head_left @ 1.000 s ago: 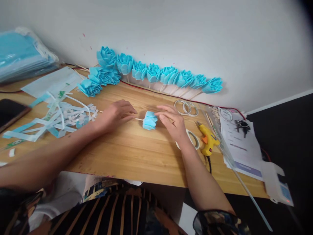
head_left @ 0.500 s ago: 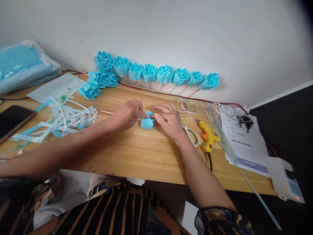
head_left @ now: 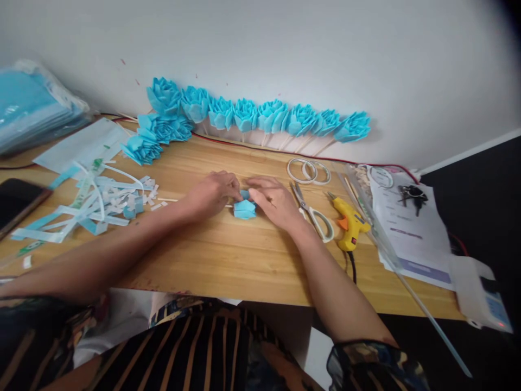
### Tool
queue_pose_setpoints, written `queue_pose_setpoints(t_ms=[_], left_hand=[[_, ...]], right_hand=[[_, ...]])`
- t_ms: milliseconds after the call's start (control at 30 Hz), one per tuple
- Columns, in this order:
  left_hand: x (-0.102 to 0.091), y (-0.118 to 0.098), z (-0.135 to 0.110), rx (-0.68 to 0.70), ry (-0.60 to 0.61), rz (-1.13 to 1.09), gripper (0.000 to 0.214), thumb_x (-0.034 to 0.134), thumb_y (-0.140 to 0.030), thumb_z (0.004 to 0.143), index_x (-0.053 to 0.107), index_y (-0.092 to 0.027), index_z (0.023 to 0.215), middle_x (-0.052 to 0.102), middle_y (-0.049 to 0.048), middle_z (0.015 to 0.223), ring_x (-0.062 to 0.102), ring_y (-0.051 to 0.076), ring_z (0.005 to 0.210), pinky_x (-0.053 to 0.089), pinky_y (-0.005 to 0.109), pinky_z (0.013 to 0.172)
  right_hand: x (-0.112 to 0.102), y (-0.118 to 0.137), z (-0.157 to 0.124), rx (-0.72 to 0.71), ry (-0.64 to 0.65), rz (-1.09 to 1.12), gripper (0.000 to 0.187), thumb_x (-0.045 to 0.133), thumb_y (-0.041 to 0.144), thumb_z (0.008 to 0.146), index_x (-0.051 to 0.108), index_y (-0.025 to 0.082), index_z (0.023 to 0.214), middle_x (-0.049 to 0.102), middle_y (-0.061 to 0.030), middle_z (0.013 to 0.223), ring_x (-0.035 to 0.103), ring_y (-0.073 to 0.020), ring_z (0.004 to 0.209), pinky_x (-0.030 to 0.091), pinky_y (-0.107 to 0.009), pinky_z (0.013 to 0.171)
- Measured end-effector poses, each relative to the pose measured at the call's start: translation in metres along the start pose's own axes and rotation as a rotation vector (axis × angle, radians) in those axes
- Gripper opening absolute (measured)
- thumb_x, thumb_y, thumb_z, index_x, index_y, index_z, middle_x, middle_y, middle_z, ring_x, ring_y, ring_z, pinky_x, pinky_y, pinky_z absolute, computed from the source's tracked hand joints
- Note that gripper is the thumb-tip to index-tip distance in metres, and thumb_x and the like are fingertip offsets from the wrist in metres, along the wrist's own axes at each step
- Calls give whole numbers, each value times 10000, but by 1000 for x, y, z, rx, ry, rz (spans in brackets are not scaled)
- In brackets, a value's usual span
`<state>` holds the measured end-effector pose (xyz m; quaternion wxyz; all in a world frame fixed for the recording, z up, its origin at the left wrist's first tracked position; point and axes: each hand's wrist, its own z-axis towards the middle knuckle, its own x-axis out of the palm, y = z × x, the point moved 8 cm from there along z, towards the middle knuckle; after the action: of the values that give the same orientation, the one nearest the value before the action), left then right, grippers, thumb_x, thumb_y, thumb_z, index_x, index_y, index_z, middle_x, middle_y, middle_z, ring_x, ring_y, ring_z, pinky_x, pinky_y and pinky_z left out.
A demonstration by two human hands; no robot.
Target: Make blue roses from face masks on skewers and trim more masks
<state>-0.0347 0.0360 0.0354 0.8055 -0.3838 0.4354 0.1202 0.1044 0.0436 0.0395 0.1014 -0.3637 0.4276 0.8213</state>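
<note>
Blue flower: a small, pale-blue folded bloom [head_left: 245, 210] lies on its side on the wooden surface [head_left: 228, 266], between the two hands and touched by both.
Stem: the thin, light stick [head_left: 230, 206] leaves the flower leftward and passes under the left hand [head_left: 215, 194]; a pale length beyond the forearm looks like its far end.
Long axis: roughly crosswise, bloom end to the right.
Nearer hand: neither clearly; left fingers meet the upper left edge, right fingers the upper right.
Left grip: fingers bunched narrow; whether they pinch the petals, I cannot tell.
Right grip: the right hand [head_left: 274, 201] curves loosely, thumb at the bloom; its hold is hidden.
Petals: few, broad, with angular folds, plainer than the ruffled blooms [head_left: 273, 115] along the wall.
</note>
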Motion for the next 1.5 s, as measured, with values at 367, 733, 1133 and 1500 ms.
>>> queue_pose_setpoints(t_ms=[367,733,1133,1500], left_hand=[[-16,18,-13,-131,149,41,281,622,-420,897,738,-170,950,724,42,891,637,158,784,444,264,721],[-40,12,-11,-224,-248,-375,419,595,-505,910,667,-137,724,647,24,682,568,132,640,427,229,601],[-28,-22,-11,29,-249,-582,566,570,-655,906,683,-135,711,671,73,761,621,167,697,503,277,667],[-22,0,-10,-101,-363,-380,332,665,-460,898,742,-153,1001,738,104,963,678,208,895,535,315,829]], right_hand=[[-35,-38,-14,283,-530,514,458,468,564,987,748,216,887,794,-68,951,742,-222,954,564,-411,936],[-35,-25,-12,144,-488,694,505,522,607,955,600,333,1372,686,-47,1340,594,-240,1313,473,-462,1095],[-11,60,-13,-278,-184,519,1295,843,634,655,-4,437,1614,297,-57,1673,437,-294,1458,396,-518,1190],[-26,41,-14,-9,-454,703,1033,836,542,736,276,367,1587,713,-56,1187,700,-258,1082,586,-416,945]])
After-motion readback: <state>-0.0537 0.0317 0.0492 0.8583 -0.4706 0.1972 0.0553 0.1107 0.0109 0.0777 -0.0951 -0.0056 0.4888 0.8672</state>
